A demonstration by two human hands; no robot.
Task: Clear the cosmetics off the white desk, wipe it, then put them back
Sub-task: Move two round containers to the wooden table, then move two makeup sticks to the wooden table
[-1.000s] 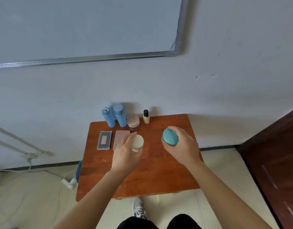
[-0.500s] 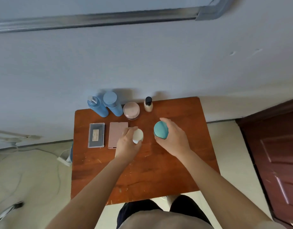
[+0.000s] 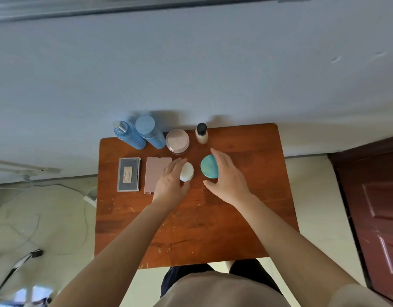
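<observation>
Bottles are standing behind compact; right hand, fingers spread, is flanking it, left hand likewise flanking white jar alongside.

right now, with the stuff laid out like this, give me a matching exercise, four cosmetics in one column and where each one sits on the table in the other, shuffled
Things
1. blue pump bottle
2. small black-capped bottle
3. grey palette case
4. teal compact

Places
A. right beside the right hand
B. left end of the front row
C. back left corner of the table
D. back row, just right of the pink jar

Pairs: 1-C, 2-D, 3-B, 4-A
</observation>
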